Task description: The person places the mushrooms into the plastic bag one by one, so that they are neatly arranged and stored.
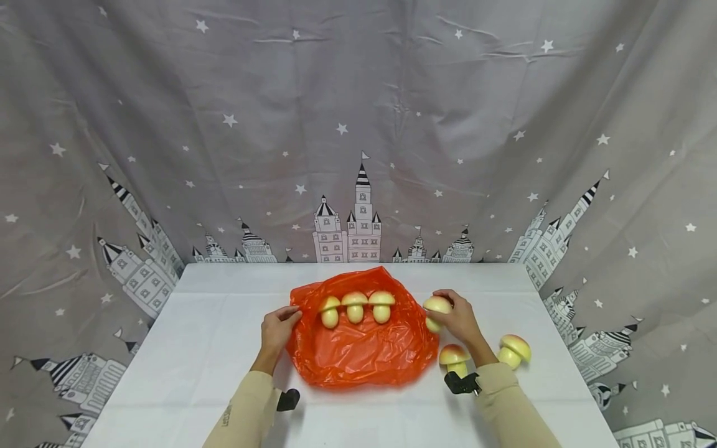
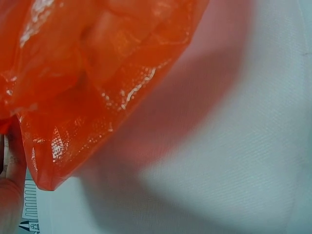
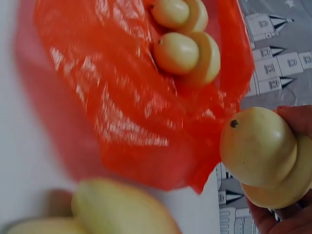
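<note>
Left of centre, your left hand (image 1: 277,330) has the edge of that thin, shiny red plastic bag (image 1: 361,358) pinched in its fingers. I'd guess it's nearly weightless, floppy and a bit slick, so bunch some rim rather than one thin layer, cos it could tear. Three glossy cream-yellow, mushroom-shaped pieces (image 1: 355,311) sit in a row on the red film, middle of the frame, and their weight probably helps keep it down. Right of centre, your right hand (image 1: 462,320) grips a matching smooth, pale yellow mushroom piece (image 3: 258,146) by the cap, near the bag's right edge. Looks firm, light and maybe slippery; under the cap's lip seems the safest hold. Lower right, two red-tinged yellow mushroom pieces (image 1: 454,356) lie loose, same deal.
</note>
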`<state>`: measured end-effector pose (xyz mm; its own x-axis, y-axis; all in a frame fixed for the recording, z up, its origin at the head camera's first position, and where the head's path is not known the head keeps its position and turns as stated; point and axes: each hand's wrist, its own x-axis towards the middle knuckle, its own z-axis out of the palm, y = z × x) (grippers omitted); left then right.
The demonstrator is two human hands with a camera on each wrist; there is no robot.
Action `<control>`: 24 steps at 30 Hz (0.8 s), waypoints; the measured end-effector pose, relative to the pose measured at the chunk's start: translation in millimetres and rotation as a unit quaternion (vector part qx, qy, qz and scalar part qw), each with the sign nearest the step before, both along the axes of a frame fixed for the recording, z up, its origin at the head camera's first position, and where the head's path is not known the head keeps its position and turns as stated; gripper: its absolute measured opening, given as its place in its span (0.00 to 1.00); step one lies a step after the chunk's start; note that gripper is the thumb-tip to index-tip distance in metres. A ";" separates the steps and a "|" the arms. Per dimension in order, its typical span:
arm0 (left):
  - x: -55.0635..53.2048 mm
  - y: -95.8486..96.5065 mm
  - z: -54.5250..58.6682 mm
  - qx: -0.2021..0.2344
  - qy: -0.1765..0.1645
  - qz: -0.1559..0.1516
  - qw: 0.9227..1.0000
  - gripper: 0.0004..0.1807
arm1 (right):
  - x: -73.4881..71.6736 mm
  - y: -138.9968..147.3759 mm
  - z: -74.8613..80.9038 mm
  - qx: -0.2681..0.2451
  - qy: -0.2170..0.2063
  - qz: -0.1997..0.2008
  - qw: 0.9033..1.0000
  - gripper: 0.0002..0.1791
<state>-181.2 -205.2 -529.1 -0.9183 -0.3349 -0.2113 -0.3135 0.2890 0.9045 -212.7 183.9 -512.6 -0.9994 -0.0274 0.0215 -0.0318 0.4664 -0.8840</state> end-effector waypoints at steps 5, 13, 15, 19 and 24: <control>-1.7 1.4 3.6 0.009 -0.006 -0.002 1.000 0.17 | -0.8 -11.6 2.4 -0.026 -0.011 0.005 1.000 0.26; -2.4 2.9 3.2 0.014 -0.006 -0.008 1.000 0.17 | -0.1 -27.3 2.8 -0.035 -0.032 0.029 0.998 0.26; -2.1 2.5 2.5 0.009 -0.003 -0.008 1.000 0.17 | -1.4 -31.3 1.6 -0.035 -0.026 0.034 0.998 0.27; -1.7 0.7 1.9 0.006 0.001 -0.006 1.000 0.17 | -3.8 -40.2 0.1 -0.034 -0.021 0.038 0.998 0.27; -1.8 -0.8 1.4 0.010 -0.001 -0.004 1.000 0.17 | -6.0 -51.7 -1.1 -0.033 -0.008 0.053 0.998 0.26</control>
<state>-182.9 -205.9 -527.7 -0.9203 -0.3234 -0.2200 -0.3135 0.2737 0.9093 -218.7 132.1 -513.7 -0.9913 -0.1315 0.0104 -0.0629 0.4020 -0.9135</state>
